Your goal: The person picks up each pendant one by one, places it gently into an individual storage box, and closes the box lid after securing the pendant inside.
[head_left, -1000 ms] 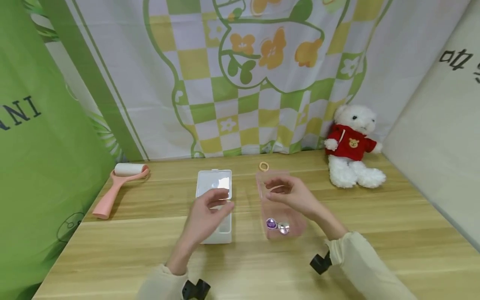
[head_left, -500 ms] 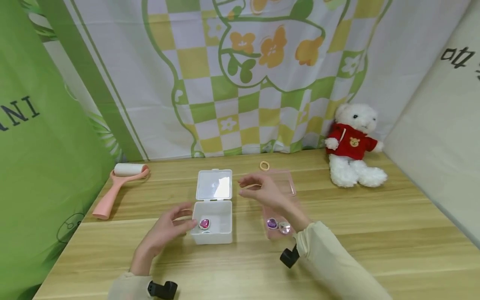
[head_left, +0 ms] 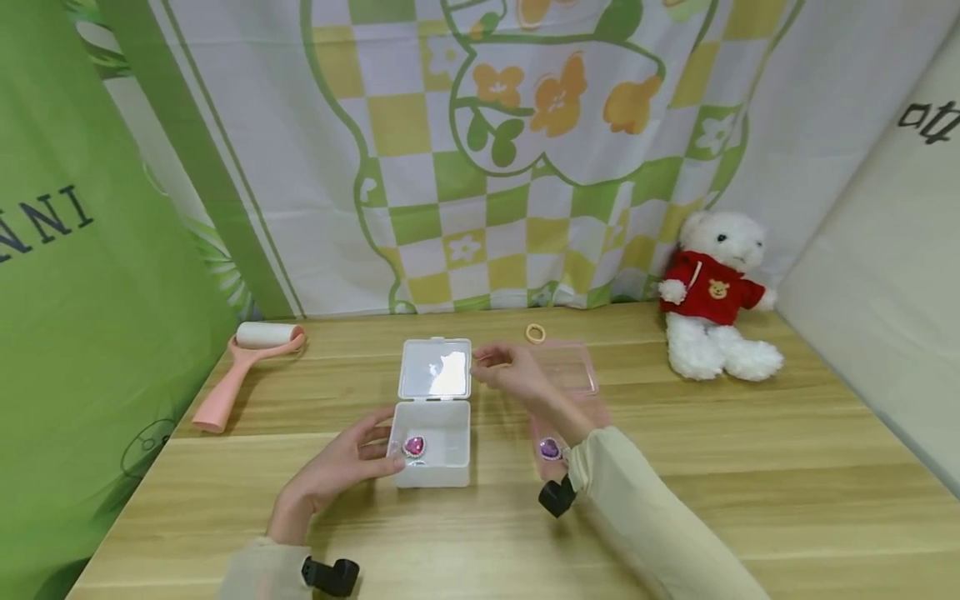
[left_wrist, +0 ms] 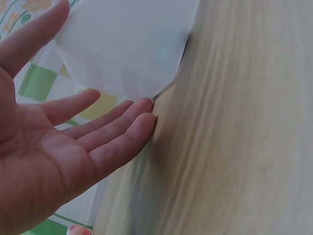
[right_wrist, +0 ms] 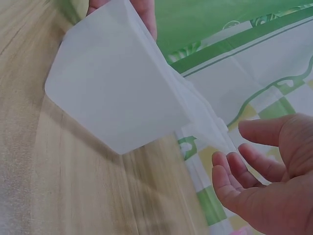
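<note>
On the table stands a white plastic box (head_left: 433,477) with its clear hinged lid (head_left: 426,368) swung back. Inside lies a pink jewel (head_left: 415,447) with a pale beaded rim. My left hand (head_left: 341,468) is at the box's left side, thumb by the front corner; the left wrist view shows its loosely spread fingers (left_wrist: 117,147) right at the box's end. My right hand (head_left: 517,375) reaches to the lid's right edge, its relaxed fingertips close beside it in the right wrist view. Behind the right forearm, a pink box (head_left: 592,367) with its lid back holds a purple jewel (head_left: 551,449), partly hidden.
A yellow ring (head_left: 536,333) lies behind the pink box. At the table's left is a pink-handled lint roller (head_left: 240,367). A white teddy bear (head_left: 712,292) in a red top sits back right. A patterned curtain (head_left: 480,167) hangs behind the table (head_left: 675,483).
My left hand has drawn back from over the white box to its left side. The right hand has crossed leftward from above the pink box to the clear lid's edge.
</note>
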A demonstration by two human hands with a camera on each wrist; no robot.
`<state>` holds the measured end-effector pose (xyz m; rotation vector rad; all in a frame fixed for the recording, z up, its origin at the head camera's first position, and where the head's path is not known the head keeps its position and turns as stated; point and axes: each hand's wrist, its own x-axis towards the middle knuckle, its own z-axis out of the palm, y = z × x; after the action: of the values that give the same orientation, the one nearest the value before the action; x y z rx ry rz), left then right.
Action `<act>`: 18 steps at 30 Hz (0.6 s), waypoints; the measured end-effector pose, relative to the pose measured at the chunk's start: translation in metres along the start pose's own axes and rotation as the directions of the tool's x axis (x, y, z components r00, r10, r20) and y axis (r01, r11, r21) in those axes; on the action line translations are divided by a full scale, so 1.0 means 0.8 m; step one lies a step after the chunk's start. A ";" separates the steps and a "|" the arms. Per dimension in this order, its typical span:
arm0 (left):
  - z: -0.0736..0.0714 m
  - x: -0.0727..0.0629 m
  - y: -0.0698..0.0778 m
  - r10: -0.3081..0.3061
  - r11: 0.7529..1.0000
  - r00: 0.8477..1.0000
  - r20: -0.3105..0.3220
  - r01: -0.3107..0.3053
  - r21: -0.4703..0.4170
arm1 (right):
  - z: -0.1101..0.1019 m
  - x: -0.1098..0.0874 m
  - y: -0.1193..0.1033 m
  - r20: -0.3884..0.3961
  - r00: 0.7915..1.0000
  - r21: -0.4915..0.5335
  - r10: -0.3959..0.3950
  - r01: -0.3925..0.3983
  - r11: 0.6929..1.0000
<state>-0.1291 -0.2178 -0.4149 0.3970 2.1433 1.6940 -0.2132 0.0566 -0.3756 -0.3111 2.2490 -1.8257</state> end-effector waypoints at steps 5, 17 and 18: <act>-0.002 -0.002 -0.001 -0.012 1.000 1.000 0.009 0.012 0.028 | 0.003 0.009 -0.002 0.000 0.999 0.029 0.049 -0.049 0.998; -0.002 -0.002 0.000 -0.022 0.999 1.000 0.016 0.022 0.029 | 0.010 0.020 -0.002 0.049 0.997 0.057 0.052 -0.054 0.997; -0.002 -0.003 0.001 -0.026 0.999 1.000 0.012 0.026 0.029 | 0.010 0.020 -0.003 0.050 0.998 0.058 0.048 -0.051 0.997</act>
<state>-0.1278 -0.2199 -0.4139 0.3856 2.1567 1.6440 -0.2258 0.0437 -0.3756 -0.2835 2.1463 -1.8352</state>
